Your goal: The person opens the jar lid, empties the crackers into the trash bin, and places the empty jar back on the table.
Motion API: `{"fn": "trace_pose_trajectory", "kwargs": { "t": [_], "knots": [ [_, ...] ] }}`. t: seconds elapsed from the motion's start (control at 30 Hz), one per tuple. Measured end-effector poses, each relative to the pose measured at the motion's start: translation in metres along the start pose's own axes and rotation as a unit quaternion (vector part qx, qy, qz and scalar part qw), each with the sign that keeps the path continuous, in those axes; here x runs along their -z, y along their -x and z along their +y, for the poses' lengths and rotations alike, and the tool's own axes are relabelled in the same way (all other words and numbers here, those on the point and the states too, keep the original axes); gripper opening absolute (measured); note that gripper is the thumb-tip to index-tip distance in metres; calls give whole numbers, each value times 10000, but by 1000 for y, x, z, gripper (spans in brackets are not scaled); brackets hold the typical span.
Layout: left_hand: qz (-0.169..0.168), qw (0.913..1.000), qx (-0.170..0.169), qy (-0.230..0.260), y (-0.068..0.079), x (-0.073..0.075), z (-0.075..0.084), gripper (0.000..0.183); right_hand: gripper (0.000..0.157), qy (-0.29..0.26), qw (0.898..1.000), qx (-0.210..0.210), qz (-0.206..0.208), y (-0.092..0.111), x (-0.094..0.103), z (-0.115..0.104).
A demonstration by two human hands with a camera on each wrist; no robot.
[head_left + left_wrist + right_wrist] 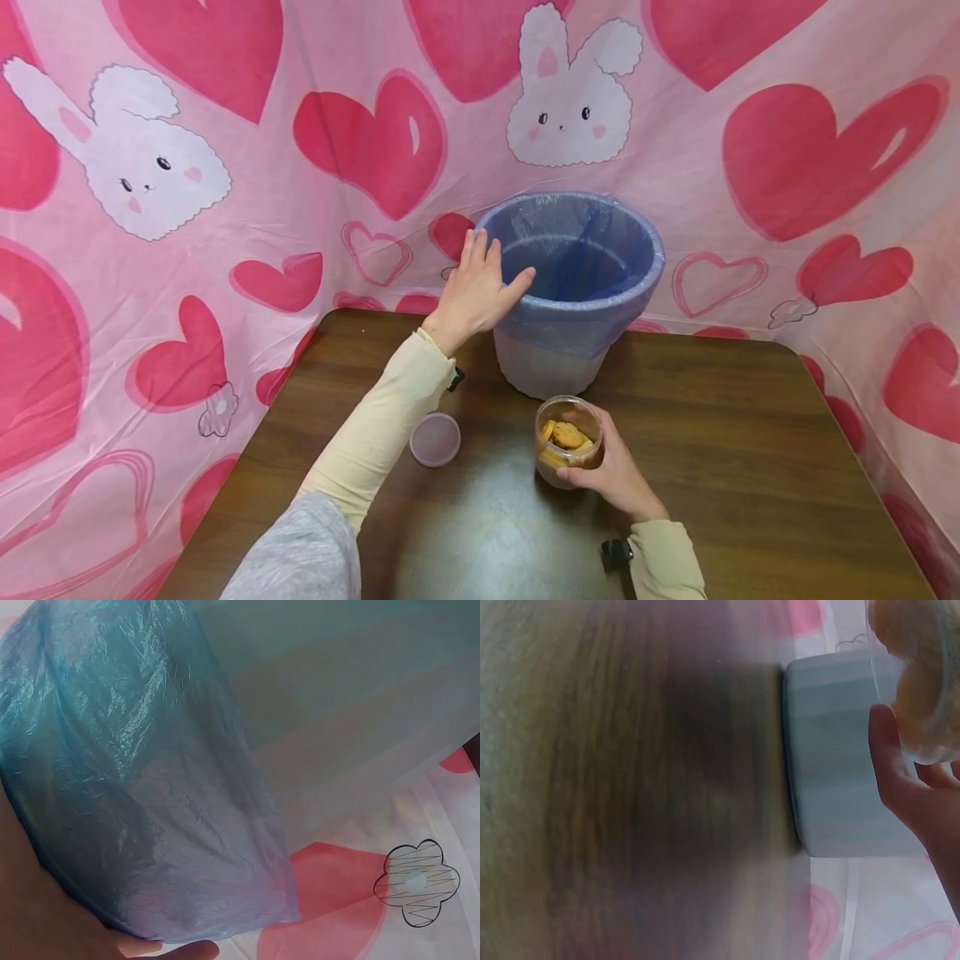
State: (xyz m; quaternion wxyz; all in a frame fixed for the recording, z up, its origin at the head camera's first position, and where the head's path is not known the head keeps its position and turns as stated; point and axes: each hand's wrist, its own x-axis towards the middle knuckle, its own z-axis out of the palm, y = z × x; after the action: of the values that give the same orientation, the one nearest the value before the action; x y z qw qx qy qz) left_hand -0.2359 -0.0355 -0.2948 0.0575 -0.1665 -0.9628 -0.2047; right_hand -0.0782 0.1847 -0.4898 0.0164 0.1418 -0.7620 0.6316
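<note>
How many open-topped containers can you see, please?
2: a blue-lined, round white bin near the far edge of the brown wooden table, and a clear round jar in the right hand.

Open clear jar [552,473], golden cookies [567,435] inside; white bin [550,372] beyond, upright, blue-lined.

Left arm [381,429] extends forward, left fingers [481,248] mostly straight, right fingers [608,429] curled.
</note>
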Motion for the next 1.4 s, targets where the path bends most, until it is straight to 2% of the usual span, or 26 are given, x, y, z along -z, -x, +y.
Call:
{"fn": "trace_pose_trajectory", "kwargs": {
  "t": [0.33, 0.57, 0.87, 1.4],
  "knots": [
    [41, 9999, 31, -110, -1, -1, 0, 88, 89, -188, 9993, 90, 315, -1, 6, -6],
    [33, 9999, 33, -117, -2, -1, 0, 88, 88, -272, 9966, 255, 732, -3, 9, -10],
    [22, 9999, 37, -94, -1, -1, 0, 88, 86, -205, 9930, 91, 1156, -4, 16, -19],
    [11, 10000, 4, 8, 0, 0, 0, 88, 79, -505, 9833, 177, 1738, -7, 28, -32]
  ]
}}
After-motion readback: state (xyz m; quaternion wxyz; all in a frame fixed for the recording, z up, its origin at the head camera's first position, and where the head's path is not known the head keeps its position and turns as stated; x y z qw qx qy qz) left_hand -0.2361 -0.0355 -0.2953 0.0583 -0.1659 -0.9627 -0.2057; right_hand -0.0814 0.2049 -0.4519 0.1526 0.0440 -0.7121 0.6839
